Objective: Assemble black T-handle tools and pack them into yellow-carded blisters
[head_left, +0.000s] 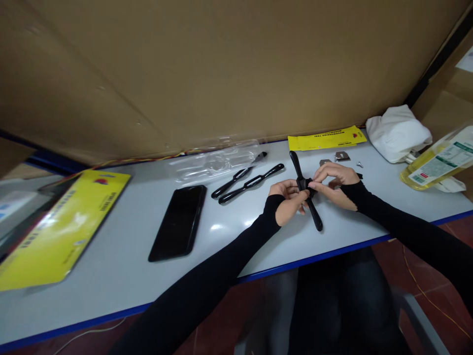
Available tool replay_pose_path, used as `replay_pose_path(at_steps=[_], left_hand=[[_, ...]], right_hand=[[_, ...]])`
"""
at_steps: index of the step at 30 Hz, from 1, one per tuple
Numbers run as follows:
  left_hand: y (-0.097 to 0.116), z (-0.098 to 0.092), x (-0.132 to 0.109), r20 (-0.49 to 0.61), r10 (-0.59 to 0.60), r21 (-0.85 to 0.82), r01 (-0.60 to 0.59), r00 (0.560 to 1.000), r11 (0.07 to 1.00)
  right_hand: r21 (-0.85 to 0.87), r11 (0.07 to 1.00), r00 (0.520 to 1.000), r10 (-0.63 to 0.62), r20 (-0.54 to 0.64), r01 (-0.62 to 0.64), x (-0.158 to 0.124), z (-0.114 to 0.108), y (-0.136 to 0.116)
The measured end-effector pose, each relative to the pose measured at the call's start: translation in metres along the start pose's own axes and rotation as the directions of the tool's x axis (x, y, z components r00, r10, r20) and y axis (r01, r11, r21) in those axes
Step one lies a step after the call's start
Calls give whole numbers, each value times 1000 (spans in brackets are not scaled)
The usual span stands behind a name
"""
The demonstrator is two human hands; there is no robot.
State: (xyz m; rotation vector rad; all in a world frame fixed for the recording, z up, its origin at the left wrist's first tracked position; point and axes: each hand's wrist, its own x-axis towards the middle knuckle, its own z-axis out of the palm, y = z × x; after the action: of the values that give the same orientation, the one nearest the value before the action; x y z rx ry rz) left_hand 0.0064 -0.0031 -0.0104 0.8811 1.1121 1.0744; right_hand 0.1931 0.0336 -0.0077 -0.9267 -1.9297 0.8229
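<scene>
A black spokeshave [315, 215] is held over the table, its two handles pointing away from and toward me. My left hand [288, 201] grips its middle from the left, thumb on top. From the right, the closed fingers of my right hand [337, 181] pinch at the same middle part; any small piece between the fingertips is hidden. Beyond my right hand lie a metal blade plate [342, 156], a second plate [325, 162] partly covered, and a small screw [359, 164]. Two more black spokeshave bodies [252, 184] [239, 175] lie left of my hands.
A black phone [178, 223] and clear plastic packaging [216, 161] lie to the left. Yellow printed cards rest at the back [327, 139] and far left [70, 222]. A bottle of yellow liquid [436, 160] and a white cloth bundle [397, 132] are at right. Cardboard [229, 69] walls the back.
</scene>
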Motion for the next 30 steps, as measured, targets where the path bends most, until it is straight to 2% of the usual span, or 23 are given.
replay_pose_path(at_steps=[4,6,11,17,25,30], left_hand=[[-1,-2,1,12,8,-17,-7,1000,1000],[-3,-4,3,30,22,-28,-21,999,999],[-8,-7,4,62,39,-36,-36,997,999],[-7,-3,0,82,42,-17,-41,996,999],[-5,-2,2,55,-15,-46,18,998,999],[-7,-3,2,54,18,-56,-15,998,998]], right_hand=[[226,967,992,112,50,-120,0,2,2],[280,949,989,142,32,-145,-1,4,3],[338,929,987,160,-4,-149,0,7,0],[366,926,987,136,-83,-96,1,10,-1],[421,899,981,172,-91,-119,4,17,7],[448,885,976,193,-101,-128,4,17,7]])
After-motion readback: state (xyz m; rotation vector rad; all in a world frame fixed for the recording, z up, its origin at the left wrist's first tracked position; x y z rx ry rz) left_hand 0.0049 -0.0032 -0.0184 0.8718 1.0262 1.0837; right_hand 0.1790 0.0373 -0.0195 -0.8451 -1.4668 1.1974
